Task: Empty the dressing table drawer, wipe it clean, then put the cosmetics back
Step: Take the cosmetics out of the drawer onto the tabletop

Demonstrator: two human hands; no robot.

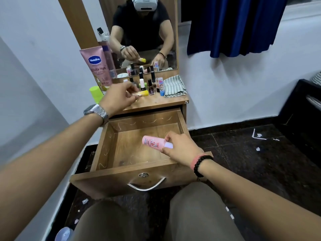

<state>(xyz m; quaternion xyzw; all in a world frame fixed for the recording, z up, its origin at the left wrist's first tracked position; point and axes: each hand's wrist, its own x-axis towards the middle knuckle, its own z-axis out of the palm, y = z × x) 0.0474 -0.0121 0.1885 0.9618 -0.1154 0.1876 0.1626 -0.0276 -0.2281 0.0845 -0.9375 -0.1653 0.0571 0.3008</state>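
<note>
The wooden drawer (111,141) is pulled out and has nothing lying on its floor. My right hand (182,147) grips a small pink tube (150,142) by its white cap, held low over the drawer's right side. My left hand (119,96) pinches a small yellow-capped tube (143,93) over the dressing table top (163,100). Several nail polish bottles (151,86) and a pink lip balm stick (159,84) stand on the top. A tall pink Vaseline lotion tube (98,66) stands at the left.
A striped grey cloth (174,86) lies folded on the right of the table top. A green cap (96,93) sits at the left edge. The mirror (144,37) stands behind. Blue curtain (234,25) hangs on the right; dark floor with paper scraps (258,136).
</note>
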